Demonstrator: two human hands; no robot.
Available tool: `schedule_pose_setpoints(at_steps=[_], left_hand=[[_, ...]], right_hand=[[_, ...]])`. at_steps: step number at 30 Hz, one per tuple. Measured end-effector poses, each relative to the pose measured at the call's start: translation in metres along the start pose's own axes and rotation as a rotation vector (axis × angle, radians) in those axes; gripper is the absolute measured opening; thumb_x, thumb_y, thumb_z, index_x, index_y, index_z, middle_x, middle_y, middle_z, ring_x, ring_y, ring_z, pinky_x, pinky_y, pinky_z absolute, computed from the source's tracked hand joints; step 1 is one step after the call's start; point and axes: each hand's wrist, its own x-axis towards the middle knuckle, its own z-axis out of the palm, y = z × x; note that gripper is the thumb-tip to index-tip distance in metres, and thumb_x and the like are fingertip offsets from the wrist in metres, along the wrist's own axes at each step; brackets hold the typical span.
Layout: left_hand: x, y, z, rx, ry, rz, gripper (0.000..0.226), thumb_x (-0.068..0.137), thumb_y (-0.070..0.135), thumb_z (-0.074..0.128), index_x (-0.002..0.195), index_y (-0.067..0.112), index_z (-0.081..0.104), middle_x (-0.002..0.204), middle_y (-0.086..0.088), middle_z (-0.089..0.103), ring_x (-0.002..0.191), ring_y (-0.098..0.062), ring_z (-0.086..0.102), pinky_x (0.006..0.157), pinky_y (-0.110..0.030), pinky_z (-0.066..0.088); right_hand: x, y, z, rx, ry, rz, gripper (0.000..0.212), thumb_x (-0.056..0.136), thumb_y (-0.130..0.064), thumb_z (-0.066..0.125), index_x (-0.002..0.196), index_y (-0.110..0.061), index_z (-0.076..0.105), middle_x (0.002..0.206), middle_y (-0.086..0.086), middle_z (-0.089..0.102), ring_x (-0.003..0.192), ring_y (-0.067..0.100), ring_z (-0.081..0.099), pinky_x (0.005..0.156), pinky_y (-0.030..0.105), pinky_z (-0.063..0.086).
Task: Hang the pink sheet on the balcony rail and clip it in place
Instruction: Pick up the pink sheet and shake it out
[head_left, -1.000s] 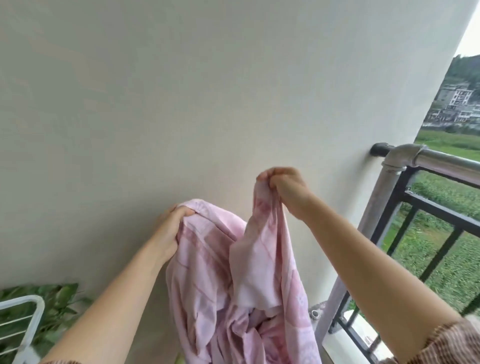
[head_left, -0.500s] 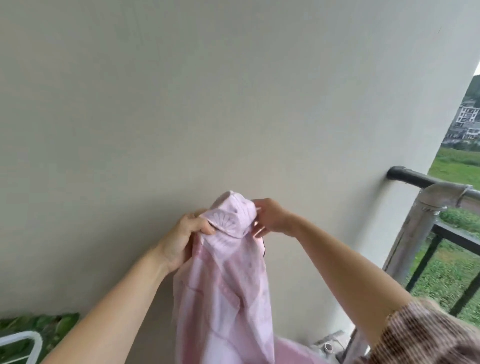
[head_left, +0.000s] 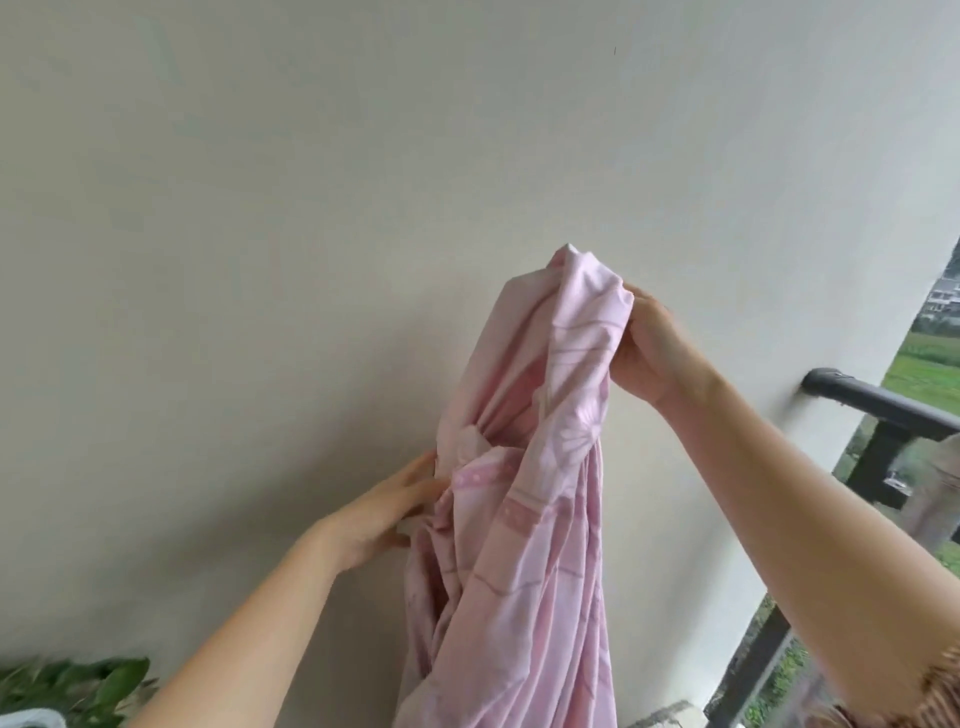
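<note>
Head view shows the right hand (head_left: 649, 353) gripping the bunched pink sheet (head_left: 540, 519) high before the wall (head_left: 311, 260), likely to let folds drop, while the left hand (head_left: 384, 512) reaches into them, grip hidden, well apart from the balcony rail (head_left: 883, 402).

- A plain off-white wall (head_left: 311, 260) fills most of the view, smooth, with one tiny dark mark (head_left: 614, 50) near the top.
- Green leaves (head_left: 88, 686) show at the lower left, at the wall's foot.
- At the right edge a dark balcony rail (head_left: 883, 402) meets the wall; beyond it lie green fields (head_left: 930, 364) and distant buildings (head_left: 943, 306).
- The light is soft, even daylight.
</note>
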Motion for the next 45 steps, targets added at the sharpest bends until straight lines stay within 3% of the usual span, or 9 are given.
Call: schedule_pose_setpoints(at_steps=[5,9,11,14,19,26,35,42,45], left_hand=[[-0.008,-0.006,0.030,-0.234,-0.116,0.143,0.079,0.062,0.082,0.052,0.135,0.056,0.035,0.131,0.028,0.054,0.125,0.000,0.049,0.102,-0.028,0.043],[0.002,-0.017,0.042,0.283,0.035,0.429,0.076,0.072,0.065,0.067,0.139,0.043,0.040,0.150,0.024,0.031,0.135,0.008,0.030,0.109,-0.026,0.030],[0.004,-0.015,0.041,0.359,0.260,0.435,0.022,0.085,0.045,0.065,0.093,0.025,0.069,0.105,0.015,0.067,0.089,0.010,0.059,0.080,-0.026,0.046],[-0.003,-0.014,0.008,0.129,0.757,0.305,0.049,0.092,0.037,0.057,0.058,0.006,0.039,0.038,0.007,0.041,0.035,-0.003,0.039,0.040,-0.019,0.031],[-0.013,0.038,-0.038,-0.033,1.101,0.357,0.038,0.096,0.041,0.048,0.068,0.017,0.045,0.061,0.001,0.043,0.056,-0.012,0.040,0.050,-0.025,0.038],[-0.054,0.153,-0.087,-0.378,1.153,0.552,0.039,0.090,0.056,0.050,0.105,0.024,0.064,0.099,0.009,0.069,0.090,-0.007,0.069,0.080,-0.029,0.058],[-0.034,0.099,-0.014,0.000,0.760,0.465,0.024,0.097,0.029,0.052,0.076,0.020,0.061,0.082,0.008,0.065,0.082,-0.008,0.060,0.070,-0.017,0.049],[-0.045,0.078,-0.002,-0.223,0.408,0.392,0.031,0.099,0.027,0.045,0.089,0.016,0.072,0.089,0.000,0.073,0.087,-0.015,0.068,0.077,-0.023,0.055],[-0.056,0.065,-0.009,-0.405,0.422,0.382,0.050,0.097,0.033,0.041,0.063,0.020,0.075,0.068,0.004,0.070,0.064,-0.010,0.067,0.062,-0.019,0.055]], right_hand=[[0.003,-0.003,-0.015,-0.043,0.030,-0.002,0.026,0.089,-0.007,0.048,0.111,0.000,0.058,0.087,0.010,0.055,0.078,0.021,0.054,0.070,0.030,0.046],[0.001,-0.002,-0.028,-0.071,0.100,0.017,0.026,0.091,-0.014,0.051,0.114,-0.001,0.054,0.089,0.010,0.054,0.080,0.021,0.055,0.071,0.033,0.047],[-0.003,-0.003,-0.035,-0.095,0.217,-0.014,0.021,0.092,-0.012,0.050,0.109,-0.001,0.056,0.090,0.009,0.057,0.082,0.021,0.057,0.074,0.033,0.050],[-0.013,-0.011,-0.051,-0.070,0.756,-0.084,0.016,0.095,-0.007,0.040,0.093,-0.011,0.055,0.081,0.000,0.056,0.074,0.013,0.055,0.057,0.017,0.049],[-0.031,0.005,-0.065,-0.629,0.953,-0.128,0.023,0.090,-0.009,0.037,0.097,-0.020,0.056,0.074,-0.006,0.055,0.065,0.007,0.051,0.055,0.016,0.043],[-0.058,0.008,-0.087,-0.620,1.244,-0.068,0.030,0.093,-0.015,0.037,0.113,-0.012,0.060,0.074,-0.009,0.053,0.082,0.017,0.052,0.072,0.026,0.048],[-0.081,0.066,-0.058,-0.893,0.316,0.415,0.033,0.059,-0.008,0.066,0.079,0.018,0.063,0.067,0.010,0.056,0.067,0.017,0.050,0.063,0.033,0.042],[-0.116,0.094,-0.027,-0.210,0.174,0.528,0.024,0.075,0.007,0.042,0.063,0.001,0.061,0.064,0.009,0.060,0.059,0.018,0.056,0.054,0.025,0.047],[-0.137,0.118,-0.027,-0.396,0.107,0.665,0.020,0.082,-0.007,0.049,0.065,-0.008,0.060,0.067,0.003,0.057,0.061,0.016,0.050,0.054,0.023,0.040]])
